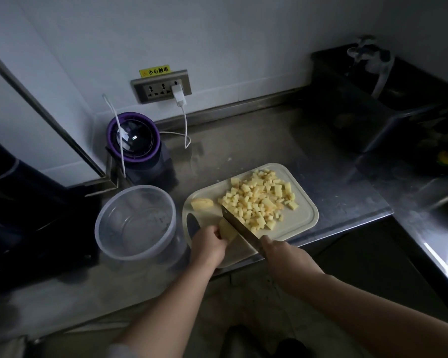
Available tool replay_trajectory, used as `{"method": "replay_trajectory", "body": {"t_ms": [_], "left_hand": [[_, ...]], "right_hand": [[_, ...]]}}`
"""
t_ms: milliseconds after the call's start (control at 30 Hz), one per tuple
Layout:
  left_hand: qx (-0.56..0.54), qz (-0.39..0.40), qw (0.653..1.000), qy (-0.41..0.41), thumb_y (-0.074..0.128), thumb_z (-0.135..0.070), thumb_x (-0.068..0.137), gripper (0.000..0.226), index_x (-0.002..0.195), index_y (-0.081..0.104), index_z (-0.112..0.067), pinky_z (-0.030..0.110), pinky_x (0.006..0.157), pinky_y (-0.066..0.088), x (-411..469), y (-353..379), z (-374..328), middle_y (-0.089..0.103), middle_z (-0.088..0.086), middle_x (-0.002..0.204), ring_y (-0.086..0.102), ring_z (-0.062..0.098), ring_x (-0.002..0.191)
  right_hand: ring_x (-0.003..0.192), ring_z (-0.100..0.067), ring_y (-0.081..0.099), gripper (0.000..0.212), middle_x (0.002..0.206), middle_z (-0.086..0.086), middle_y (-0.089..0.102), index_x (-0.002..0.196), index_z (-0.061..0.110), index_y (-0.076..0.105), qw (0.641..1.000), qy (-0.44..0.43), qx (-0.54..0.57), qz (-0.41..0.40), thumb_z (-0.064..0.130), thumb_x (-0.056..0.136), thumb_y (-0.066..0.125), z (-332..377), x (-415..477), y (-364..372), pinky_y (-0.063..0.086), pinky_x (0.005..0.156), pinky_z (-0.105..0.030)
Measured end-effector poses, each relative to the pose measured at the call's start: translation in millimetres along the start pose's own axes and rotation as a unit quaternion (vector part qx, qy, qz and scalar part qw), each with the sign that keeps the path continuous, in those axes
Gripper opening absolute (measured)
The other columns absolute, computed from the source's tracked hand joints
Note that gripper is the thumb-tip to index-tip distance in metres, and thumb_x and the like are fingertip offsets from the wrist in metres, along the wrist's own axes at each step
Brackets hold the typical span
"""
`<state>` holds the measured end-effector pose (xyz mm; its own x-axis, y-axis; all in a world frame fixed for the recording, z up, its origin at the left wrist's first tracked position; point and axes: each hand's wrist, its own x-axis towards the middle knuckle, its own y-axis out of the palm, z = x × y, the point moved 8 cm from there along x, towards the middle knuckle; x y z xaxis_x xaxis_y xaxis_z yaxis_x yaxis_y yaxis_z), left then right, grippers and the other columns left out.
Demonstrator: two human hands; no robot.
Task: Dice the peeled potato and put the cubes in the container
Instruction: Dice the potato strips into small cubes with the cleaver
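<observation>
- Lying in dim light beneath a white wall (243, 34), along a steel counter (256, 140).
- Feeding a white charger (178, 95) from a wall socket (153, 89).
- Sitting in deep shadow at far right, around sink (360, 120) and tap (367, 51).
- Catching glare at the counter's right edge.

knife (239, 228) 1 | cutting board (300, 215) 1 | container (137, 188) 1 | potato chunks (202, 203) 2 | cube pile (256, 200) 1 | blender (135, 139) 1 | charger (178, 95) 1
</observation>
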<state>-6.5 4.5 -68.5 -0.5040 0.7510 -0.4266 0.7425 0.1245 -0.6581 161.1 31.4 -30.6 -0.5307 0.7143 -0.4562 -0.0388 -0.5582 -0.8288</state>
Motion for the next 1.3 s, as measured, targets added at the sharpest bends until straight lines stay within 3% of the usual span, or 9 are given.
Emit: {"method": "replay_trajectory", "body": {"t_ms": [233, 400, 533, 900, 1133, 1300], "left_hand": [[-0.027, -0.045, 0.998, -0.042, 0.057, -0.021, 0.094, 0.021, 0.111, 0.066, -0.013, 0.029, 0.078, 0.046, 6, -1, 9, 0.068, 0.005, 0.108, 0.062, 0.023, 0.102], [-0.042, -0.044, 0.997, -0.042, 0.06, -0.023, 0.092, 0.017, 0.105, 0.066, -0.015, 0.027, 0.074, 0.042, 5, -1, 10, 0.068, 0.002, 0.105, 0.061, 0.02, 0.097], [-0.053, -0.039, 0.996, -0.058, 0.064, -0.029, 0.089, 0.027, 0.109, 0.064, -0.01, 0.028, 0.073, 0.041, 4, -1, 13, 0.067, 0.005, 0.105, 0.061, 0.024, 0.1], [-0.08, -0.04, 0.993, -0.072, 0.066, -0.025, 0.088, 0.026, 0.111, 0.063, -0.012, 0.028, 0.077, 0.043, 2, -2, 13, 0.067, 0.006, 0.11, 0.061, 0.025, 0.104], [-0.066, -0.037, 0.995, -0.071, 0.063, -0.025, 0.09, 0.024, 0.112, 0.061, -0.016, 0.029, 0.078, 0.044, 4, -1, 15, 0.066, 0.004, 0.112, 0.06, 0.024, 0.105], [-0.064, -0.034, 0.995, -0.069, 0.062, -0.025, 0.09, 0.026, 0.114, 0.06, -0.015, 0.029, 0.078, 0.043, 6, -1, 15, 0.065, 0.005, 0.112, 0.06, 0.025, 0.106]], "right_hand": [[0.094, -0.015, 0.065, 0.043, 0.113, -0.002, 0.062, 0.139, 0.021, 0.036, 0.999, -0.045, -0.023, 0.012, 0.015, 0.099, 0.048, 11, -5, 0, 0.057, 0.08, -0.029], [0.084, -0.013, 0.064, 0.036, 0.099, 0.002, 0.062, 0.132, 0.024, 0.038, 1.0, -0.007, -0.008, -0.005, 0.014, 0.099, 0.046, 0, -1, -11, 0.054, 0.068, -0.025], [0.076, -0.013, 0.061, 0.037, 0.096, 0.0, 0.059, 0.135, 0.02, 0.033, 0.999, -0.019, -0.034, -0.022, 0.015, 0.1, 0.044, 11, -4, -17, 0.051, 0.061, -0.025], [0.084, -0.017, 0.065, 0.042, 0.105, -0.002, 0.061, 0.138, 0.019, 0.033, 0.999, -0.029, -0.04, -0.005, 0.013, 0.099, 0.047, 20, -6, -4, 0.058, 0.076, -0.034], [0.086, -0.016, 0.064, 0.042, 0.105, -0.002, 0.059, 0.139, 0.018, 0.032, 0.998, -0.04, -0.054, 0.008, 0.016, 0.1, 0.047, 22, -6, -2, 0.056, 0.075, -0.03], [0.075, -0.014, 0.058, 0.044, 0.105, -0.002, 0.057, 0.139, 0.017, 0.03, 0.997, -0.045, -0.069, 0.011, 0.016, 0.1, 0.049, 24, -4, 2, 0.054, 0.069, -0.028]]}}
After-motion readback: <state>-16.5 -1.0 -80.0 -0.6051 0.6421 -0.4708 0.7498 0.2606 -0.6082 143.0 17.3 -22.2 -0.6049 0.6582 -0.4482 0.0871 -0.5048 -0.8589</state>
